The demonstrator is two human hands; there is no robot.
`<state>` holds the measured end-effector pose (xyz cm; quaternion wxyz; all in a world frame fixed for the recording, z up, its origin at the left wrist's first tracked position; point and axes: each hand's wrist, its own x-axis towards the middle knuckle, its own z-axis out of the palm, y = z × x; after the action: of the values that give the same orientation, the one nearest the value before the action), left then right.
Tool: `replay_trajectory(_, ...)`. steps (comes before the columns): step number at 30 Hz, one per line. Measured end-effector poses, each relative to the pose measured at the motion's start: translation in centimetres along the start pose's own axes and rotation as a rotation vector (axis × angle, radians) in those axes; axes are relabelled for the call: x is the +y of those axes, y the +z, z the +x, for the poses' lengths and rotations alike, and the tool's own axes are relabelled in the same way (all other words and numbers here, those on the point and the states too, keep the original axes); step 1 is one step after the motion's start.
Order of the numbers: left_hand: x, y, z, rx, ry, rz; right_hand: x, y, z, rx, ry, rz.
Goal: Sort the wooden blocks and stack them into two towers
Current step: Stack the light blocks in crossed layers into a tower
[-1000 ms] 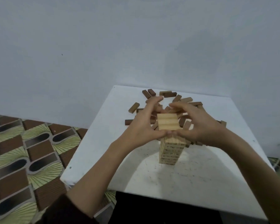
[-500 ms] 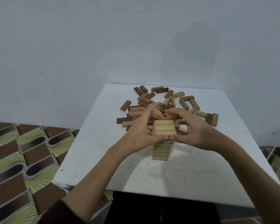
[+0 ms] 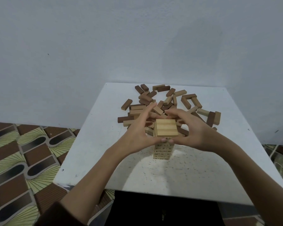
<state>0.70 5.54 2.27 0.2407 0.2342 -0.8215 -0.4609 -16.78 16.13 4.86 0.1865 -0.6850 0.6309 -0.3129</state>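
**Both hands cupped round the top of the pale tower**

We see one tower [image 3: 163, 150] of light wooden blocks standing about midway between the worktop's left and right edges, nearer the near edge than the heap behind it. Its top layer [image 3: 166, 128] is three pale blocks lying side by side. The left hand [image 3: 137, 132] wraps that top from the left and the right hand [image 3: 193, 131] from the right. The fingers [image 3: 149, 110] of the left hand curve round towards the far side. Those of the right hand bend over the far right corner. The two thumbs [image 3: 162, 140] meet tip to tip against the near face just under the top layer, so both hands clasp the stack. Whether the far fingertips press on the wood we cannot tell.

Behind the hands the loose blocks [image 3: 163, 101], dark brown and pale mixed, lie scattered and overlapping from the middle of the white worktop [image 3: 186, 176] up to its far edge. Towards the right edge a dark block and a pale block [image 3: 214, 118] sit touching, side by side.

Patterned floor tiles [image 3: 15, 160] show beyond the left edge, and a plain wall [image 3: 137, 38] rises behind the far edge.
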Motion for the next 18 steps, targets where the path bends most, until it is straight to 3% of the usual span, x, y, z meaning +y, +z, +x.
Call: replay_trajectory(18,-0.71,0.78,-0.31,0.033,-0.012,-0.072,0.58,0.99,-0.05,0.021,0.061,0.048)
